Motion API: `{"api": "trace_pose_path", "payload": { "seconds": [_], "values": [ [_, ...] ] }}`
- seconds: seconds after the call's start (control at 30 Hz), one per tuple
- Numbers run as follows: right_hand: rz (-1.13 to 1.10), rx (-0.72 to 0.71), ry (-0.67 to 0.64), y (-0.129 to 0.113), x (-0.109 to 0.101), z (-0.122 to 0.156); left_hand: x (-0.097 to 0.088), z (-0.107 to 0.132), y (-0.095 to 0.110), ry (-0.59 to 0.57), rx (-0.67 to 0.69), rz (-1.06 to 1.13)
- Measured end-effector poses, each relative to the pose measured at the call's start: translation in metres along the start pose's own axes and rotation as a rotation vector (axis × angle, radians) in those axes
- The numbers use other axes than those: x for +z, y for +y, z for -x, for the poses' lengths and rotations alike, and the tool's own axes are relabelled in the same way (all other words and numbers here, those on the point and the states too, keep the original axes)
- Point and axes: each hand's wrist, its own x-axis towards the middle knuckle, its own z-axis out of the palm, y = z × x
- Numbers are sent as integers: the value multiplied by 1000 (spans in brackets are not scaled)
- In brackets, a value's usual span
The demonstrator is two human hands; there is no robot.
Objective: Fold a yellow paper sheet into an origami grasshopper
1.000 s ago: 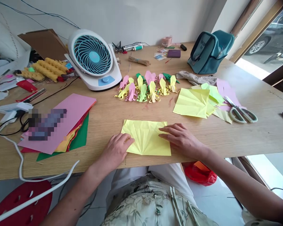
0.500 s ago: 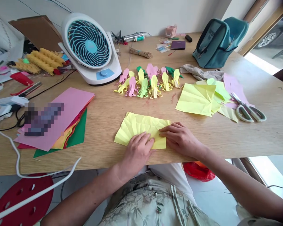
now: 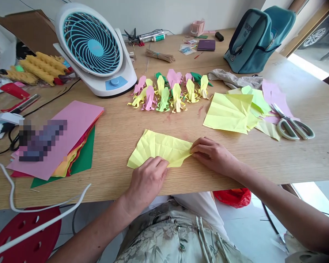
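A creased yellow paper sheet point(image 3: 160, 148) lies on the wooden table point(image 3: 153, 120) near its front edge, partly folded into a fan-like shape. My left hand point(image 3: 146, 180) pinches the sheet's lower edge with fingers closed. My right hand point(image 3: 212, 155) grips the sheet's right corner, fingers pressed together. Behind the sheet stands a cluster of small folded paper figures point(image 3: 167, 93) in pink, yellow and green.
A stack of coloured paper point(image 3: 68, 146) lies at the left, a white and blue fan point(image 3: 94, 51) behind it. More folded yellow sheets point(image 3: 229, 113) and scissors point(image 3: 293, 124) lie at the right. A teal bag point(image 3: 254, 36) stands at the back right.
The yellow sheet lay flat and square; its lower part has since been folded up and gathered, and both hands have closed on its edges. The camera has tilted slightly.
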Motion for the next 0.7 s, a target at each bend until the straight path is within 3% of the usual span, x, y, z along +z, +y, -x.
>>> {"api": "trace_pose_path", "payload": {
  "seconds": [0.27, 0.53, 0.7],
  "values": [
    [-44, 94, 5, 2, 1, 1, -1, 21, -6, 63, -40, -73],
    [-27, 63, -12, 5, 3, 3, 2, 48, -50, 181, 24, -95],
    [-9, 52, -17, 6, 5, 4, -10, 42, -47, 77, -34, -69]
  ]
}}
